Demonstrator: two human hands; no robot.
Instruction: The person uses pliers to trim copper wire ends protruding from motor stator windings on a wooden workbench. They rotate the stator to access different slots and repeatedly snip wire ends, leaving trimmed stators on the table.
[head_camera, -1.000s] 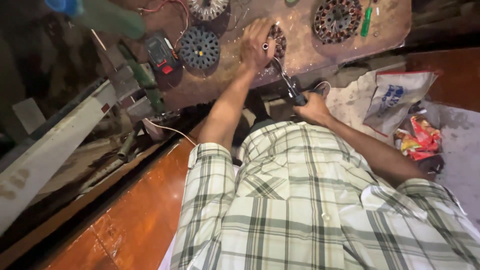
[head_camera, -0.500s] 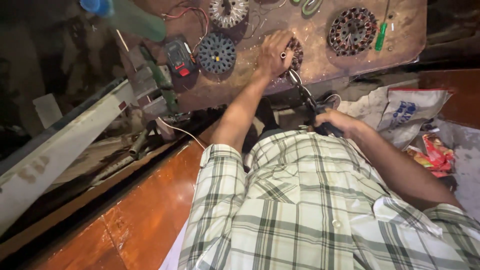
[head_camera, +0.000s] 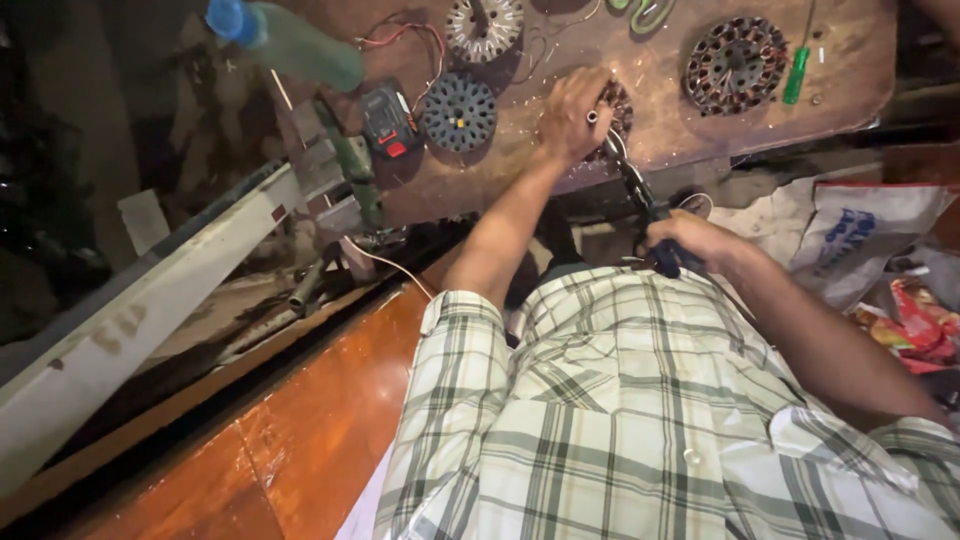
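Observation:
My left hand presses down on a round copper-wound motor stator lying on the brown workboard. My right hand grips the dark handles of a pair of pliers. The plier jaws reach up to the stator's edge, right beside my left fingers. Most of the stator is hidden under my left hand.
On the board lie another wound stator, a black slotted disc, a metal lamination ring, a green screwdriver and a black-red meter with wires. Plastic bags sit at right, a pale beam at left.
The view has shifted slightly, so the board sits lower in the frame. Both hands keep their grips on the stator and pliers.

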